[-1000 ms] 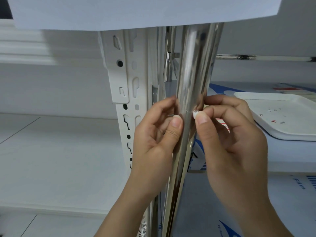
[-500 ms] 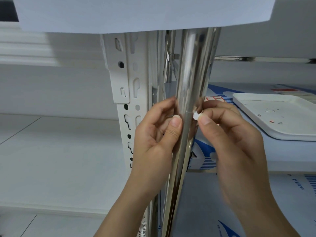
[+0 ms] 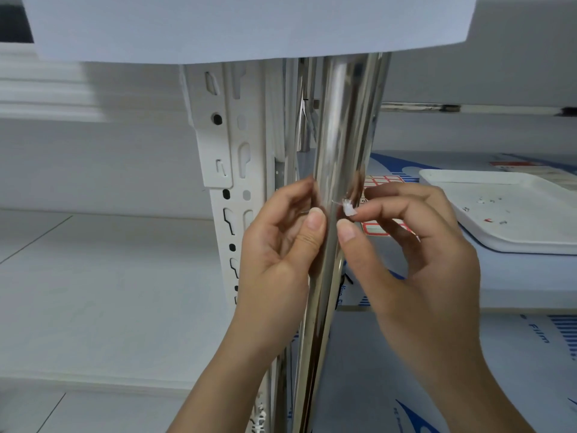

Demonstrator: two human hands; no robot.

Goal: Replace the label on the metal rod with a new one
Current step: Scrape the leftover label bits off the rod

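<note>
While the shiny metal rod (image 3: 338, 145) stands nearly upright dead centre, there's not much room around it: the white slotted rack post (image 3: 232, 157) sits just to its left with only a narrow gap, and a white sheet (image 3: 249, 23) hangs over the rod's top, so the upper end is cut off from sight. Right of the rod things open up, with a shelf surface (image 3: 515, 276) carrying a white tray (image 3: 512, 214) near its edge; tiny scraps lie in the tray, too small to make out. The rod's lower end runs out of the frame bottom. The left hand (image 3: 281, 245) wraps the rod from the left, thumb pressed flat on the front and fingers curled behind, mostly hidden. The right hand (image 3: 415, 245) is on the rod's right, fingers curled, pinching a crumpled white label scrap (image 3: 348, 207) right at the rod's surface; can't tell if it's stuck there or free. A sheet of red-bordered labels (image 3: 382, 181) peeks out behind the right hand, mostly covered.
</note>
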